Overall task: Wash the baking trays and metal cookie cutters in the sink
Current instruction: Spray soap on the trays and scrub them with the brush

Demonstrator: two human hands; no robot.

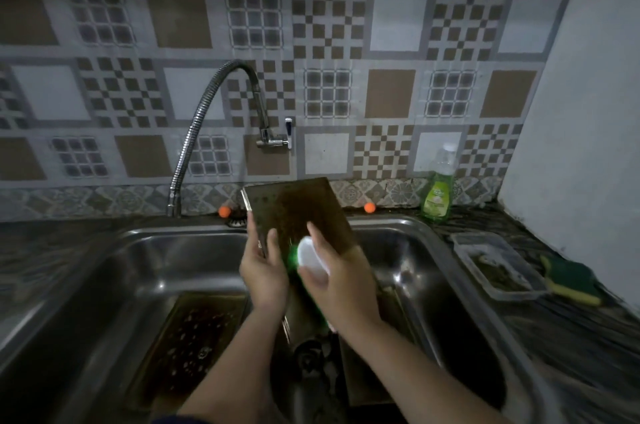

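Dark, stained metal fills the middle of the view: a flat rectangular baking tray (298, 212) stood nearly upright over the stainless steel sink (408, 250), its lower end hidden behind the wrists. The left hand (263, 271) grips its left edge, thumb on the near face and fingers wrapped behind, most likely to steady the sheet and tilt its dirty face toward the person so that runoff drops into the basin. The right hand (337, 280), just right of that grip, is curled round a white-backed scrubber with a green underside (309, 259) and presses it flat against the tray's face, which suits scrubbing; the green glow at the contact suggests bristles or a pad, though blur hides which.

Below and left of the left grip, a second dark baking tray (194, 344) lies flat in the basin bottom, wet and spotted, probably soaking or waiting its turn. I cannot make out any cookie cutters.

Above the grips, the flexible chrome tap (207, 118) arcs from the tiled wall; no stream is visible. To the right of the right grip, on the counter (588, 337), stand a green bottle of dish liquid (438, 195), a clear plastic tub (498, 266) and a yellow-and-green sponge (571, 280), all within easy reach. The bottle's label is too blurred to read, and no other writing shows.
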